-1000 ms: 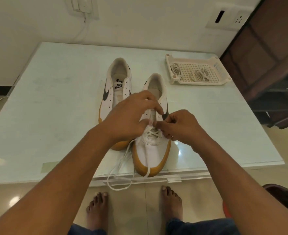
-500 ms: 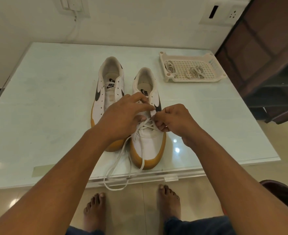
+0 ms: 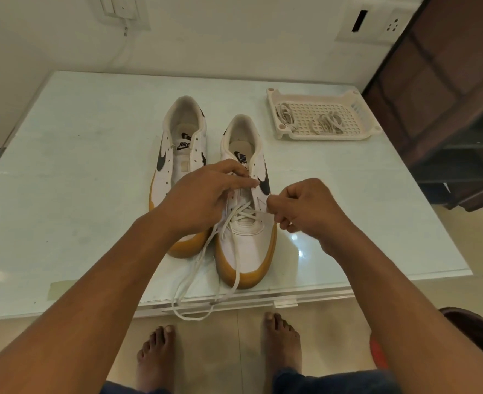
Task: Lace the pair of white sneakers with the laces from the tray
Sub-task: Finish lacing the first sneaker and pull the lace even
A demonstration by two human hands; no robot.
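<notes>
Two white sneakers with gum soles stand side by side on the pale table. The left sneaker has no lace. The right sneaker carries a white lace crossed through its lower eyelets, its loose ends hanging over the table's front edge. My left hand lies over the right sneaker's tongue and eyelets, fingers stretched across it. My right hand pinches the lace end just right of the shoe, pulled sideways from an eyelet.
A white perforated tray at the back right of the table holds two bundled laces. A dark wooden cabinet stands to the right. My bare feet are on the tiled floor below the table edge.
My right hand has drawn the lace end out to the right, away from my left hand. The lace crossing over the lower eyelets now shows.
</notes>
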